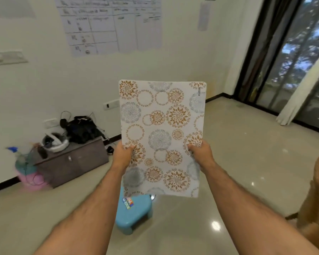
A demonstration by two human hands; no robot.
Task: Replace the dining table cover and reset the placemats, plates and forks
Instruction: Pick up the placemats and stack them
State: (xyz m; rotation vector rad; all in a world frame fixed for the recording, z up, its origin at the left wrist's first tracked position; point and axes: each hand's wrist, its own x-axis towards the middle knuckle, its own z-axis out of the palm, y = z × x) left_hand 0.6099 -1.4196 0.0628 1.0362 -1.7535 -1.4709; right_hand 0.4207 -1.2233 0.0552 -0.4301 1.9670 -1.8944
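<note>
A pale wall [155,57] fills the upper half of the view, with a large, blurred sheet of hand-drawn chart paper [110,24] fixed to it. Below lies a glossy beige tiled floor [238,153] that mirrors ceiling lights. On the right, a dark-framed glass door [298,61] shows trees outside, with a white curtain [306,89] hanging across its lower part.

Against the wall at left stands a low brown cabinet [72,161]. On its top sit a tangle of black equipment with cables [81,129] and a white round bowl-like container [55,142] holding dark items too blurred to identify. Beside the cabinet on the floor is a pink and teal object [29,173], also blurred.

Held up in mid-air at the centre is a rectangular placemat [162,137], white with rounded corners and printed with brown and grey floral circles; it looks thin, flat and slightly flexible. The left hand [122,155] pinches its left edge and the right hand [201,153] pinches its right edge, thumbs on the printed face and the other fingers hidden behind. Both bare forearms reach up from the bottom of the frame.

Directly beneath the placemat, on the floor, stands a small light-blue plastic stool [134,212] with a colourful sticker on its seat.
</note>
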